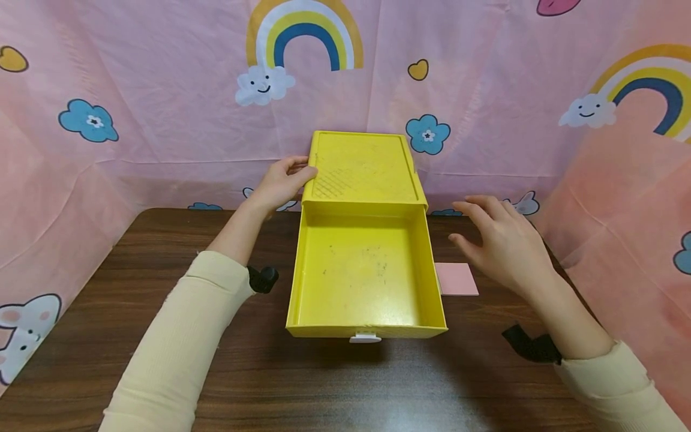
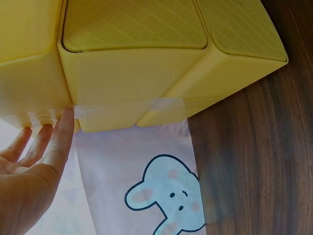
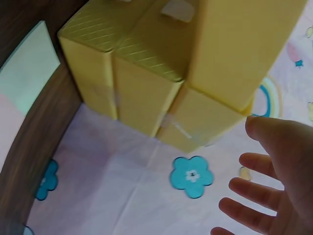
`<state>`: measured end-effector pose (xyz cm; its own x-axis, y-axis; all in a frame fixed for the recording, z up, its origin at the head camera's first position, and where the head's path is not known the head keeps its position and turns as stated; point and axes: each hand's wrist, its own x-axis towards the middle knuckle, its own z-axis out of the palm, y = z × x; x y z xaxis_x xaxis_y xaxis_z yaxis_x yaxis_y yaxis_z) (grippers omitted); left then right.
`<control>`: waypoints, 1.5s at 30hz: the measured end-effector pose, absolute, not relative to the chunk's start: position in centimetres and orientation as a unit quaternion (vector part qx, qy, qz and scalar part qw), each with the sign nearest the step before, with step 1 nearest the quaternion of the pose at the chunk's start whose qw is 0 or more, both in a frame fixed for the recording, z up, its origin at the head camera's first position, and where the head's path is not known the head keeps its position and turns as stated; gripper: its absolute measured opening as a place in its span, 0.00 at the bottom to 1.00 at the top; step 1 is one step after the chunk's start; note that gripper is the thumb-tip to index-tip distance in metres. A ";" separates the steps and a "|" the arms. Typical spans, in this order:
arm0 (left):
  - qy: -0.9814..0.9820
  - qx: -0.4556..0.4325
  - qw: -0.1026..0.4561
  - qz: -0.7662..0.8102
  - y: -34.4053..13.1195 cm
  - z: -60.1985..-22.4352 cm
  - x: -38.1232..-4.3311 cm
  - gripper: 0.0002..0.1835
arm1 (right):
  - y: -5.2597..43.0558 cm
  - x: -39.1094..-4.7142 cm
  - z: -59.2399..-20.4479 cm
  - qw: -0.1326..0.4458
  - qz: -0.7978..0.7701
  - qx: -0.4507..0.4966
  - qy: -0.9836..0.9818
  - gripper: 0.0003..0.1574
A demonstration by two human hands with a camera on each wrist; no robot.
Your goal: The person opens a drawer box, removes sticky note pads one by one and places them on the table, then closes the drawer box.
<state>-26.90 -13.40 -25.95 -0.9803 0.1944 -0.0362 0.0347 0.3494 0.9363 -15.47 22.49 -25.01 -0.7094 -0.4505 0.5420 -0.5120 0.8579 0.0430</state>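
A yellow drawer unit (image 1: 364, 165) stands on the table against the cloth, its top drawer (image 1: 345, 273) pulled out toward me. The drawer holds only small dark marks on its floor, and a white handle (image 1: 365, 338) sits on its front. My left hand (image 1: 282, 183) rests against the unit's upper left side, thumb near the top edge; in the left wrist view its extended fingers (image 2: 61, 139) touch the yellow wall. To the right of the unit, my right hand (image 1: 504, 243) is raised with loosely spread fingers and holds nothing. Its thumb (image 3: 264, 128) overlaps the unit's edge in the right wrist view.
A pink sheet (image 1: 456, 279) lies on the dark wooden table (image 1: 243, 360) beside the drawer. The right wrist view also has a mint sheet (image 3: 32, 66) next to it. Pink patterned cloth (image 1: 178, 90) hangs behind and at both sides. More closed drawers (image 2: 137, 83) form the lower unit.
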 end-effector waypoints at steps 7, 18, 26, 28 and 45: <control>0.818 0.064 0.073 0.567 -13.3 -25.9 -26.8 0.33 | 21.4 -14.1 -24.0 0.310 0.076 0.288 -0.903 0.32; 0.820 0.059 0.068 0.565 -13.2 -25.9 -26.9 0.33 | 19.4 -11.8 -22.9 0.324 0.092 0.325 -0.884 0.34; 0.818 0.062 0.067 0.568 -13.2 -25.8 -26.8 0.33 | 17.8 -10.0 -22.1 0.325 0.105 0.371 -0.863 0.34; 0.818 0.062 0.068 0.568 -13.2 -25.9 -26.8 0.33 | 17.6 -9.5 -22.0 0.320 0.104 0.378 -0.862 0.33; 0.814 0.063 0.068 0.573 -13.2 -26.0 -27.0 0.32 | 14.9 -7.0 -21.8 0.373 0.117 0.459 -0.798 0.21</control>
<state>-26.99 -13.20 -26.03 -0.9830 0.1794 -0.0384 0.0243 0.3346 0.9420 -6.97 14.88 -21.79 -0.3007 -0.6446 0.7029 -0.8189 0.5522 0.1561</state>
